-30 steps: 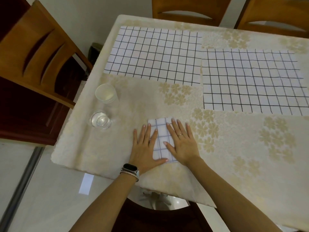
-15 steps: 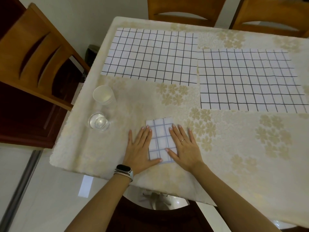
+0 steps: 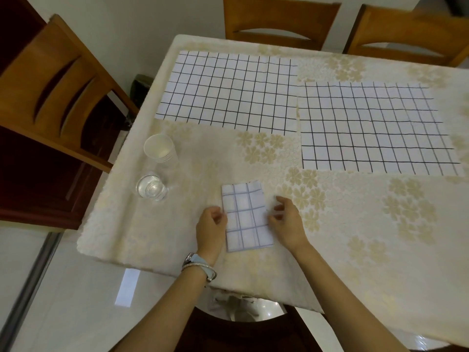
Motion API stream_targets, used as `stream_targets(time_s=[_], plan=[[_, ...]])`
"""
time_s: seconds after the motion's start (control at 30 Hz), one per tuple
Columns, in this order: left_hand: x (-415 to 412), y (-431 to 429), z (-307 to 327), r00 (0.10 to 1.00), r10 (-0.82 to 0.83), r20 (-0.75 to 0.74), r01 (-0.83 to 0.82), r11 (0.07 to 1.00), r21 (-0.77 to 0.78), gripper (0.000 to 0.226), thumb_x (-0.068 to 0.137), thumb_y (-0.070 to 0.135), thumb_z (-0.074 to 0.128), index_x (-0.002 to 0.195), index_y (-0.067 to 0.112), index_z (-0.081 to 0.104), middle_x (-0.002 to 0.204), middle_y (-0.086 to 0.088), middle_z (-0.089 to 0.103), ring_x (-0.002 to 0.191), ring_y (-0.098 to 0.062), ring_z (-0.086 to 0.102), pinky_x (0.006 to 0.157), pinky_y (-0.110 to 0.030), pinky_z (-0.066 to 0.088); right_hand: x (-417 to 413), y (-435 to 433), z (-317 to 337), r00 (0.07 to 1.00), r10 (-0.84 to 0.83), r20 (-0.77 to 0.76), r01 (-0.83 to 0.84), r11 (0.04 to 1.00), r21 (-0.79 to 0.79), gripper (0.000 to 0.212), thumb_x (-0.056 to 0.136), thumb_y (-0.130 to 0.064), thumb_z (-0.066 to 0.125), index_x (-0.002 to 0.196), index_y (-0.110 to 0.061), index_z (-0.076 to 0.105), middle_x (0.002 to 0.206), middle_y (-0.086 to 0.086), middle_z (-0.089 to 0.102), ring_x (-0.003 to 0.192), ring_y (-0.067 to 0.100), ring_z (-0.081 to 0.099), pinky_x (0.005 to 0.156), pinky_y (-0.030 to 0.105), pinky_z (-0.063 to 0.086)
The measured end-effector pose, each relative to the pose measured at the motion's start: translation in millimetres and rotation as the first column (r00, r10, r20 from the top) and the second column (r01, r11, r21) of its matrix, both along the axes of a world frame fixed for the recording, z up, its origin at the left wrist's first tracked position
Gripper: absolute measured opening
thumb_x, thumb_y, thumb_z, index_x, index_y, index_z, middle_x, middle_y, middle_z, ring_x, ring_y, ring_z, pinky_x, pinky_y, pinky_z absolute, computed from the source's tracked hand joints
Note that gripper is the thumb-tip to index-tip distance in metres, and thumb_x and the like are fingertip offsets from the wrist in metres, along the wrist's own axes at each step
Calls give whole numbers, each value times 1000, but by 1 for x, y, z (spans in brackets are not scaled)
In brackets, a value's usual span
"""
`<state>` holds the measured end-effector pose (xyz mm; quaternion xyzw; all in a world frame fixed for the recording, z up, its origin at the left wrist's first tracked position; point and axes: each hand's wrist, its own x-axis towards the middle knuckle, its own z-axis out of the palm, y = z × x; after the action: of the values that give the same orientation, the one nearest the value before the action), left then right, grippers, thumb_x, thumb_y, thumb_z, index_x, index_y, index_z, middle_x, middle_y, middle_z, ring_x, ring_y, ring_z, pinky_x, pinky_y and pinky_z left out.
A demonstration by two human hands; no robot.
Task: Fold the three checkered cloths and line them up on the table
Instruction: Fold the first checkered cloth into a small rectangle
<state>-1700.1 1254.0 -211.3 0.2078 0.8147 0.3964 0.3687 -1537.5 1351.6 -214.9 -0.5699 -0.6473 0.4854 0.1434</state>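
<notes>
Paper cup (image 3: pixel 159 148) and glass (image 3: pixel 151 190) parked clear at the left, left hand (image 3: pixel 212 226) curled at one side of the folded cloth (image 3: pixel 246 219) by the near edge of the table (image 3: pixel 355 237), right hand (image 3: pixel 288 221) curled at the other, pinching or squaring it I can't tell, left unfolded cloth (image 3: pixel 228 95) and right unfolded cloth (image 3: pixel 375 128) waiting behind.

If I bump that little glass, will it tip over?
Probably not easily: the glass looks short and wide, so it would likely slide. It seems to hold water, which could slosh. It stands near the table edge, so a hard push might send it off.
</notes>
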Motion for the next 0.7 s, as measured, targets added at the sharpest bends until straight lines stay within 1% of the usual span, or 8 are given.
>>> stream_targets(time_s=[0.07, 0.17, 0.33, 0.4, 0.5, 0.57, 0.63, 0.7], plan=[[0, 3, -2, 1000, 13, 27, -13, 1000, -17, 15, 95, 15, 58, 111, 14, 60, 105, -1, 63, 98, -17, 59, 83, -21, 41, -3, 1, 0, 998, 16, 67, -15, 1000, -27, 51, 91, -4, 61, 139, -5, 43, 117, 13, 51, 89, 17, 52, 87, 24, 44], [1, 7, -4, 999, 14, 41, -11, 998, -56, 20, 94, 18, 59, 113, 12, 63, 106, 0, 65, 98, -17, 61, 86, -24, 45, -6, -1, 2, 992, 45, 118, -46, 999, 0, 48, 89, 1, 59, 135, -4, 46, 118, 15, 51, 90, 17, 49, 84, 19, 38], [4, 12, -1, 993, 18, 118, -14, 999, -32, 18, 95, 20, 60, 110, 11, 65, 102, 0, 66, 96, -18, 61, 86, -27, 48, -6, 0, 2, 993, 48, 108, -47, 999, -8, 45, 88, 1, 61, 131, -3, 50, 112, 15, 58, 89, 19, 54, 80, 24, 43], [5, 13, 0, 987, 21, 161, -22, 1000, 3, 16, 96, 20, 59, 106, 9, 64, 101, -3, 66, 95, -19, 62, 82, -27, 50, -5, -1, 4, 995, 34, 88, -31, 999, -39, 43, 88, 0, 61, 130, -2, 51, 105, 10, 58, 89, 19, 55, 79, 24, 44], [7, 15, 5, 963, 64, 261, -71, 997, 19, 18, 98, 22, 55, 109, 9, 59, 102, -2, 63, 96, -18, 60, 72, -23, 49, -4, -2, 7, 1000, 10, 23, -7, 994, -108, 37, 91, -4, 60, 128, -4, 52, 99, 4, 58, 87, 18, 56, 76, 23, 46], [8, 16, 10, 938, 89, 335, -99, 995, 11, 21, 100, 25, 53, 115, 10, 57, 107, -4, 62, 96, -17, 60, 70, -24, 49, -2, -4, 9, 999, -7, -52, -2, 983, -181, 34, 95, -9, 57, 129, -5, 53, 104, 4, 62, 93, 20, 61, 85, 31, 52], [9, 15, 15, 913, 100, 396, -116, 993, 18, 25, 100, 26, 52, 119, 10, 56, 110, -6, 63, 94, -17, 61, 67, -26, 50, 0, -6, 13, 993, -20, -113, -7, 972, -233, 34, 99, -15, 52, 132, -8, 53, 114, 6, 65, 103, 22, 63, 93, 39, 53], [10, 15, 20, 903, 95, 419, -121, 992, 37, 26, 100, 26, 52, 120, 10, 56, 111, -6, 64, 93, -16, 63, 67, -27, 50, 1, -8, 19, 984, -48, -170, -2, 960, -281, 33, 101, -20, 47, 132, -12, 55, 119, 5, 66, 105, 18, 64, 89, 34, 55]])
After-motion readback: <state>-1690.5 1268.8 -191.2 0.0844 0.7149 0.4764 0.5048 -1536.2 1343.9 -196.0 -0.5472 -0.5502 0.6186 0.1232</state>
